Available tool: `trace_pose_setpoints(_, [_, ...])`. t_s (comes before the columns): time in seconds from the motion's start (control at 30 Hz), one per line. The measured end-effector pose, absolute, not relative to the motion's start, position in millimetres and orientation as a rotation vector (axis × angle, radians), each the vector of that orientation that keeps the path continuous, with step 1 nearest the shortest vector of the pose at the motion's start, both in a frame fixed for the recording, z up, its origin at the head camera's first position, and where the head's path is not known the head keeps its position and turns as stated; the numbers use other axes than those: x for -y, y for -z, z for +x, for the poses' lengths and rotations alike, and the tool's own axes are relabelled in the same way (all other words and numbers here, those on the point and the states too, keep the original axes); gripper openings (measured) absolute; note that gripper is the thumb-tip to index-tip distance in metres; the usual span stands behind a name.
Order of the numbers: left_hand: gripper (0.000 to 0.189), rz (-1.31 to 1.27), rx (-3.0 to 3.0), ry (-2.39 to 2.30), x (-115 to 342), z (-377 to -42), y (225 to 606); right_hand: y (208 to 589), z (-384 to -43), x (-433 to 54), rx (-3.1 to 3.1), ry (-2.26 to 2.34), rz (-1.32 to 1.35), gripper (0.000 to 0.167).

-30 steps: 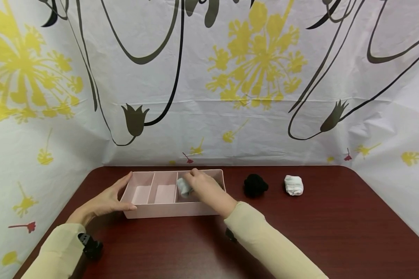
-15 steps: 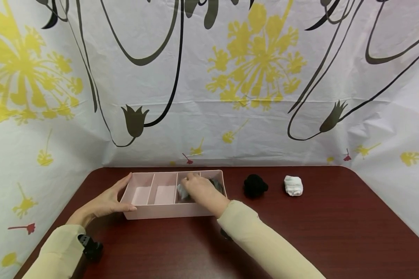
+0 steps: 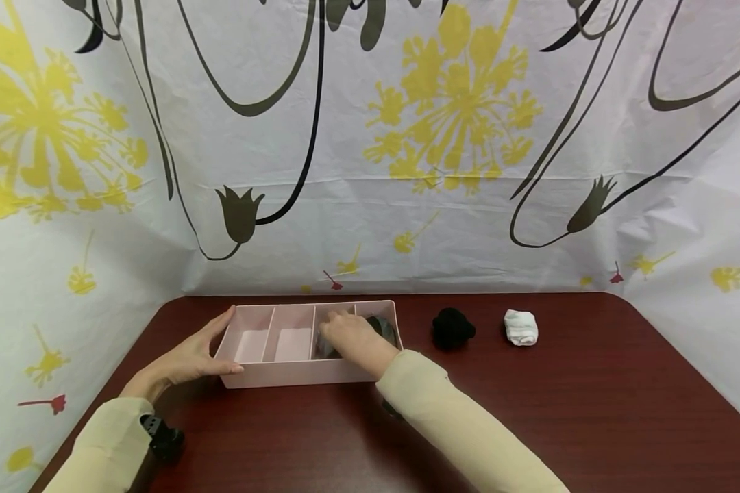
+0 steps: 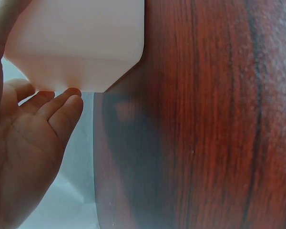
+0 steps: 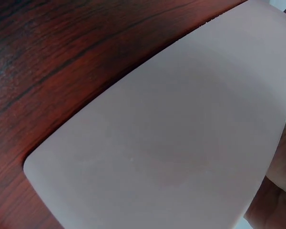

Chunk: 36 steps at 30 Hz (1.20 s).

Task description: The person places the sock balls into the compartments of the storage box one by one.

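A pink divided box [image 3: 308, 373] sits toward the back of the table. My left hand [image 3: 188, 352] grips its left end, thumb at the front wall and fingers at the back. In the left wrist view, the fingertips of the left hand [image 4: 43, 124] touch the box wall [image 4: 81, 47]. My right hand [image 3: 354, 337] reaches down into the third compartment from the left, over a grey rolled-up sock [image 3: 325, 348]. Its fingertips are hidden there, and I cannot tell whether they pinch the sock. A dark grey rolled sock [image 3: 382, 329] lies in the rightmost compartment.
To the right of the box lie a black rolled sock [image 3: 453, 329] and a white folded sock [image 3: 521, 328]. The two left compartments show bare pink floors. A patterned white sheet [image 3: 370, 239] hangs behind the dark red wooden table [image 3: 561, 411].
My right hand has moved slightly left and lower into the third compartment, and the grey sock now sits deeper there. The left hand keeps its place on the box.
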<state>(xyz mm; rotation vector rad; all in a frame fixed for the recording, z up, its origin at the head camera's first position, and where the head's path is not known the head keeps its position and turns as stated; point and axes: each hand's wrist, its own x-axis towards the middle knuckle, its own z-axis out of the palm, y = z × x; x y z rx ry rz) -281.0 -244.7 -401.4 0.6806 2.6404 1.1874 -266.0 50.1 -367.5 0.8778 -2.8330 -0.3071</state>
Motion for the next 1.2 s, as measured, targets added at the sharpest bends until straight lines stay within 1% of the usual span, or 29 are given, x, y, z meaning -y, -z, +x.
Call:
trace_pose_setpoints(0.2, [0.111, 0.673, -2.64, -1.184, 244.4, -280.5, 401.9, 366.5, -268.4, -50.8, 2.889, 0.306, 0.874, 0.018])
trace_pose_setpoints(0.33, [0.111, 0.669, -2.638, -1.184, 244.4, -280.3, 402.6, 362.0, -268.2, -56.6, 2.93, 0.21, 0.919, 0.026])
trace_pose_setpoints(0.4, [0.111, 0.671, -2.635, -1.189, 244.0, -280.5, 402.6, 359.8, -267.9, -62.8, 2.92, 0.086, 0.982, 0.034])
trace_pose_setpoints(0.53, [0.111, 0.681, -2.633, -1.188, 243.8, -280.6, 401.4, 356.6, -267.2, -79.0, 2.817, -0.267, 1.144, 0.043])
trace_pose_setpoints(0.63, [0.111, 0.682, -2.63, -1.189, 244.1, -279.8, 399.8, 355.1, -264.4, -91.3, 2.711, -0.464, 1.195, 0.044])
trace_pose_setpoints(0.9, [0.11, 0.685, -2.633, -1.184, 244.9, -278.1, 398.7, 352.3, -246.4, -119.9, 2.573, -0.744, 1.171, 0.058])
trace_pose_setpoints(1.07, [0.11, 0.702, -2.637, -1.173, 245.3, -278.0, 398.9, 355.6, -237.4, -144.6, 2.479, -0.884, 1.173, 0.061])
trace_pose_setpoints(1.2, [0.11, 0.711, -2.639, -1.169, 244.6, -278.1, 398.0, 358.3, -232.5, -173.3, 2.409, -0.881, 1.114, 0.061])
